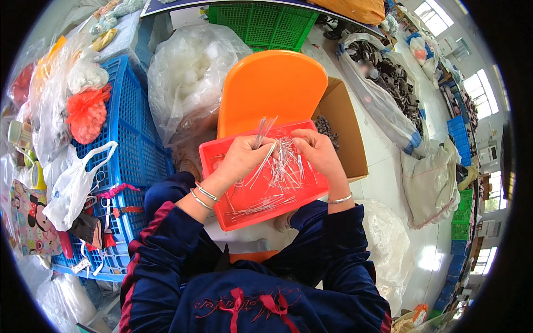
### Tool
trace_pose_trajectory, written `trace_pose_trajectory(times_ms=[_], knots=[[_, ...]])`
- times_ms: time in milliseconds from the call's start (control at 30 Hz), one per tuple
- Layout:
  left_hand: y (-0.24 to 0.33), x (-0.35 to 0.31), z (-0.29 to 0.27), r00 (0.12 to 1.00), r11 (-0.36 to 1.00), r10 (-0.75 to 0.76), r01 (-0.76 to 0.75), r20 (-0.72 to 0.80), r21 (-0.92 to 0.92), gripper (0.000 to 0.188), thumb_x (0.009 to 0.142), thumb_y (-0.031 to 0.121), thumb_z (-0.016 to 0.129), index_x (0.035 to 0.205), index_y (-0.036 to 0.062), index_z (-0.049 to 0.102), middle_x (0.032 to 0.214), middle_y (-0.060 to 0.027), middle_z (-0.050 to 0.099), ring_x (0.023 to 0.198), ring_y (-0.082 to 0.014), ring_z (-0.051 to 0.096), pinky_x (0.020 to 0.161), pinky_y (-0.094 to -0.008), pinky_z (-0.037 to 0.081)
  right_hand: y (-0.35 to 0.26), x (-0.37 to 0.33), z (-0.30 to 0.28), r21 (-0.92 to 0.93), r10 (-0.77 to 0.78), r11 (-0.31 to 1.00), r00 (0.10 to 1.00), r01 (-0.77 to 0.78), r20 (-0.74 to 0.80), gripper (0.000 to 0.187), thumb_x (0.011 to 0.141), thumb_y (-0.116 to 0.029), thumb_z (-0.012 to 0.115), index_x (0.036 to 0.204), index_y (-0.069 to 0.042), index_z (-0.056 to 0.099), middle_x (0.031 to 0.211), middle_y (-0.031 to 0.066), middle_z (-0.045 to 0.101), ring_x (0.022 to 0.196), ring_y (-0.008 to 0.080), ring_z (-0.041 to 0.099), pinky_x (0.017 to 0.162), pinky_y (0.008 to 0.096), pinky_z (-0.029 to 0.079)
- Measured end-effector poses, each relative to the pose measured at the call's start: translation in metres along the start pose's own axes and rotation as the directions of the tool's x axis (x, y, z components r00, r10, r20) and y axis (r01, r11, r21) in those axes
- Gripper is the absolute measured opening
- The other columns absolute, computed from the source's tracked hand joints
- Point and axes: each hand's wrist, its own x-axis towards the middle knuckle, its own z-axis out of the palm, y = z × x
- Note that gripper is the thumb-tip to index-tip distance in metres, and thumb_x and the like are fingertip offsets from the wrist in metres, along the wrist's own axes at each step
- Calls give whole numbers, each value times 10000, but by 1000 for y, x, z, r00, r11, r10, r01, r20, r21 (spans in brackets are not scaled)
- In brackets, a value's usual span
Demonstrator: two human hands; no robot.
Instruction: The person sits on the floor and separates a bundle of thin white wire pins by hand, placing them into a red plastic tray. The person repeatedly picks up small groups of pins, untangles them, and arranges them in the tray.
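A shallow red tray (256, 217) rests in front of me, tilted a little, its far edge against an orange chair (275, 83). Thin, straight, silvery wire-like pieces (286, 166) lie loose in a pile at its middle, with a flatter bunch near the front rim. My left hand (244, 159) is closed around a bundle of these pieces, whose ends stick out above and below the fingers. At the pile's right side, my right hand (321, 152) has thumb and forefinger pinched together over the tray. Whatever sits between those fingertips is too small to make out.
Blue plastic crates (129, 111) with bags and scissors hanging on them stand to my left. Behind the tray are a clear bag of white stuffing (186, 66) and a green crate (272, 25). An open cardboard box (351, 130) and a sack of dark pieces (383, 72) are at right.
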Motion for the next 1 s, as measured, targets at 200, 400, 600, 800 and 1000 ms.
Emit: trace_pose_trajectory(times_ms=[200,400,600,800,1000], knots=[[-10,1,2,998,991,64,-61,-19,123,213,923,106,589,1055,-39,674,879,-20,687,815,-63,603,743,-223,490,-33,-14,19,53,244,963,938,-264,245,205,928,-212,599,804,-50,623,653,-49,546,555,8,431,484,179,335],[-20,5,-3,998,968,50,-42,-28,246,211,921,105,598,1046,-46,675,867,-5,677,816,-54,590,738,-225,492,-24,-14,25,198,272,927,935,-318,228,173,900,-195,641,822,-41,625,647,-45,550,532,4,429,472,162,324],[-4,-1,0,989,905,135,-101,-54,414,181,910,105,613,1018,-20,688,800,-30,676,759,-38,565,652,-241,480,-17,-12,28,345,291,869,930,-355,225,140,875,-150,665,828,-26,620,653,-26,557,512,11,423,457,171,320],[1,-4,4,958,838,282,-216,-58,502,130,895,114,630,943,11,695,669,-59,583,663,-35,503,582,-246,445,-13,-11,32,469,316,797,924,-381,214,121,872,-119,657,821,-23,603,652,-10,557,476,26,410,437,182,308],[5,-8,6,985,891,151,-100,-81,442,167,891,132,642,816,-16,655,579,1,437,569,-44,387,486,-261,358,-14,-10,29,433,276,836,940,-337,200,126,890,-140,641,834,-33,606,662,-17,570,485,16,408,440,175,308]])
